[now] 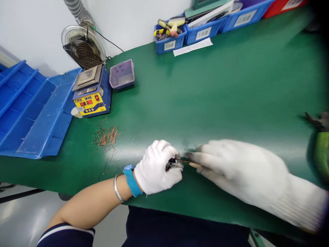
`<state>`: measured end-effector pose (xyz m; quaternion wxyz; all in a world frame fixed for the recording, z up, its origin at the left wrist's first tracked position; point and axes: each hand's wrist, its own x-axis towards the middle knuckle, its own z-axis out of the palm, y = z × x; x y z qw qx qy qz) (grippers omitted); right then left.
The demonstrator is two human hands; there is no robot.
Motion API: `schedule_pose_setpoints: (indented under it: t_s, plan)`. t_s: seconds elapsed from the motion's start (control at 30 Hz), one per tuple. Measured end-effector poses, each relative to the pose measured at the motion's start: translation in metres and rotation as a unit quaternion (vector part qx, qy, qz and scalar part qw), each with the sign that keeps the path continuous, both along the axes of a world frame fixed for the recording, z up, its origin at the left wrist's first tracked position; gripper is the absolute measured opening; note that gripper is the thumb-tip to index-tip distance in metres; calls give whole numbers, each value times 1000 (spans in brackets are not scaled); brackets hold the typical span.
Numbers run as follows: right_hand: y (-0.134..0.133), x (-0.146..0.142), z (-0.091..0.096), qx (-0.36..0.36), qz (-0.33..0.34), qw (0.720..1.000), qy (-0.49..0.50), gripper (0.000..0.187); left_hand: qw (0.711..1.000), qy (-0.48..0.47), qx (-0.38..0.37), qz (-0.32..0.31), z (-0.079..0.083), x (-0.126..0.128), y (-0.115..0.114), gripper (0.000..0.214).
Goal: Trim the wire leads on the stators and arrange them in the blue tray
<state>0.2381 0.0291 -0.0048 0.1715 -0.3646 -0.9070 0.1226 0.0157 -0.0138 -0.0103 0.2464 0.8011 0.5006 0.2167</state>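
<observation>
My left hand point(158, 168), in a white glove, is closed around a small dark component point(171, 164) with shiny metal parts. The fingers hide much of it. A thin copper wire point(184, 161) runs out of the component to the right. My right hand point(231, 168), also gloved and smeared by motion, has its thumb and fingertips closed around the wire's far end. The bare thumb tip shows below the wire. Both hands are just above the green table point(205, 103), close to its front edge.
Loose copper wire pieces point(106, 137) lie left of my hands. Behind them stand a yellow-fronted heating unit point(92, 103), a purple bin point(122, 75) and a fan point(86, 51). Blue trays point(51, 116) stand far left, blue tool boxes point(171, 44) at the back, a green-handled tool point(322, 151) right.
</observation>
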Motion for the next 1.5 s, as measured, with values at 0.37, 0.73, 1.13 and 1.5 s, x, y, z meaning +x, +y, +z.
schedule_pose_setpoints:
  t_s: [0.37, 0.73, 1.13, 1.5]
  plan:
    - [28, -33, 9, -640, -8, 768, 23, 40, 997, 0, 70, 33, -9, 7, -2, 4]
    - [11, -25, -7, -549, -21, 831, 91, 42, 984, -158, -75, -33, 1, -18, -2, 96]
    - [-3, -22, 2, -597, 22, 767, 234, 46, 808, -392, -431, 82, 25, -18, -2, 60]
    - [-5, -22, 13, -623, 34, 711, 326, 63, 941, -271, -178, -94, 41, -24, -8, 42]
